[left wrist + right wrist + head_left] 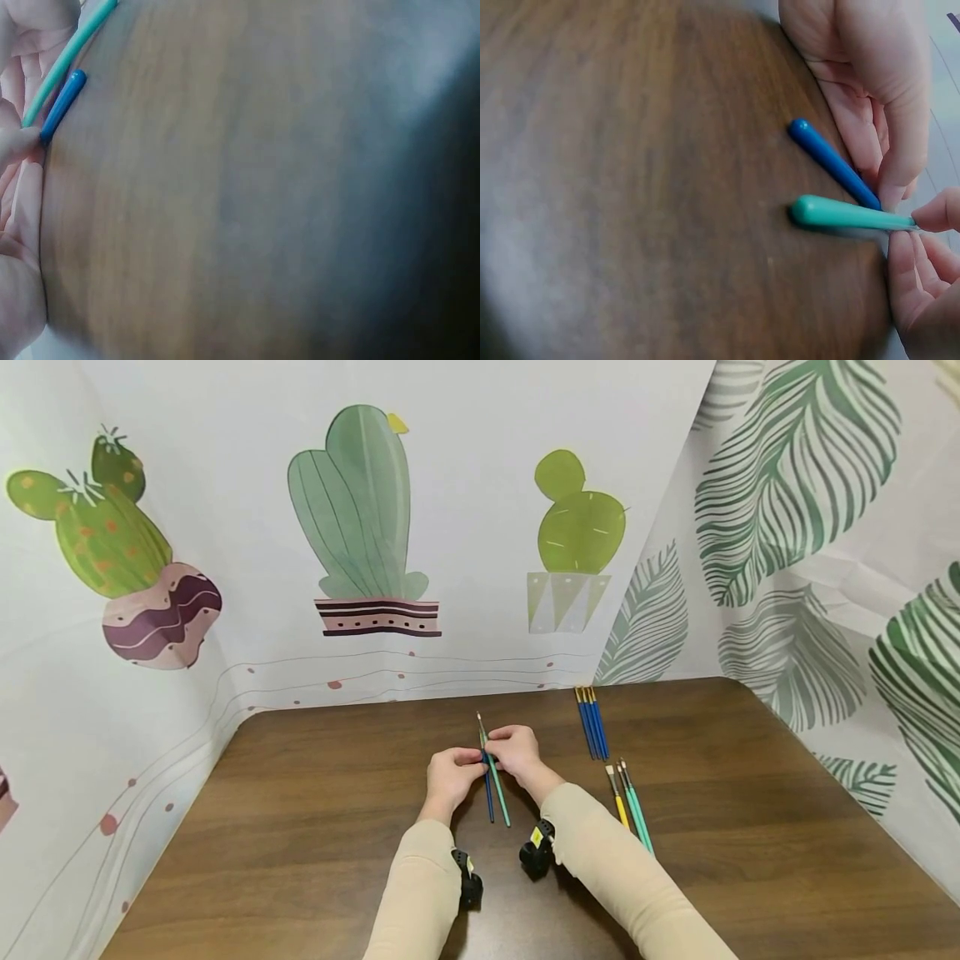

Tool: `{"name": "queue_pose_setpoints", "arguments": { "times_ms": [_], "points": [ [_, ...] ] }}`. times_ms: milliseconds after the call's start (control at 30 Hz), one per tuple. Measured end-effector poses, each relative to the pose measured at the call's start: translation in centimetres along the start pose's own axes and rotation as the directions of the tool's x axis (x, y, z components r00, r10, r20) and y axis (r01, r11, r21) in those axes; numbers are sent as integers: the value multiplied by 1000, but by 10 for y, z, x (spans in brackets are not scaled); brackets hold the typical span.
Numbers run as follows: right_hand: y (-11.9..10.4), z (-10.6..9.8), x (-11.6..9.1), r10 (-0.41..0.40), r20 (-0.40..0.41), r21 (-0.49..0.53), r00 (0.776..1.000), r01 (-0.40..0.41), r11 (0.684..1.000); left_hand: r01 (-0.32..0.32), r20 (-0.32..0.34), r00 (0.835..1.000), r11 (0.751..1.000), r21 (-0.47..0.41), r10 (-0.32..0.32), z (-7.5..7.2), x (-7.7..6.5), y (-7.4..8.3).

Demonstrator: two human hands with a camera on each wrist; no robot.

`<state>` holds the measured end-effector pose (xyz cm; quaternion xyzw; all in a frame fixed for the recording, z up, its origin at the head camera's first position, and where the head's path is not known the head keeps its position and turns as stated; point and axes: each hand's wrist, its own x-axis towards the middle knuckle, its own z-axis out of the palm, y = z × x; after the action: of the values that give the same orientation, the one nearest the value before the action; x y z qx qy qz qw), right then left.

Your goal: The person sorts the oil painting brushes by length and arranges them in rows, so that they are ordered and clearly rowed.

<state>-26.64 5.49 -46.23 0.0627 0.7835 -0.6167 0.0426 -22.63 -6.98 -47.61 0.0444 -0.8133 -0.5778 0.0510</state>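
Note:
Near the middle of the table, my left hand pinches a blue paintbrush between thumb and fingers. My right hand, just beside it and slightly farther off, pinches a mint-green paintbrush. Both handles point back toward me, the green one right of the blue, and they converge at the fingertips. One pale bristle tip shows past the hands; the other brush's tip is hidden. In the right wrist view the rounded ends of the blue handle and the green handle lie low over the wood.
Several blue paintbrushes lie side by side at the table's back right. Closer to me are a yellow paintbrush and two mint-green paintbrushes, partly behind my right sleeve. A printed wall hanging rises behind the brown wooden table.

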Motion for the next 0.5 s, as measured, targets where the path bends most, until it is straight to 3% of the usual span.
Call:
{"name": "queue_pose_setpoints", "arguments": {
  "times_ms": [500],
  "points": [
    [-1,-11,-6,18,22,122,1000,-20,992,7,9,1000,999,-39,-6,1,1,0]
  ]
}}
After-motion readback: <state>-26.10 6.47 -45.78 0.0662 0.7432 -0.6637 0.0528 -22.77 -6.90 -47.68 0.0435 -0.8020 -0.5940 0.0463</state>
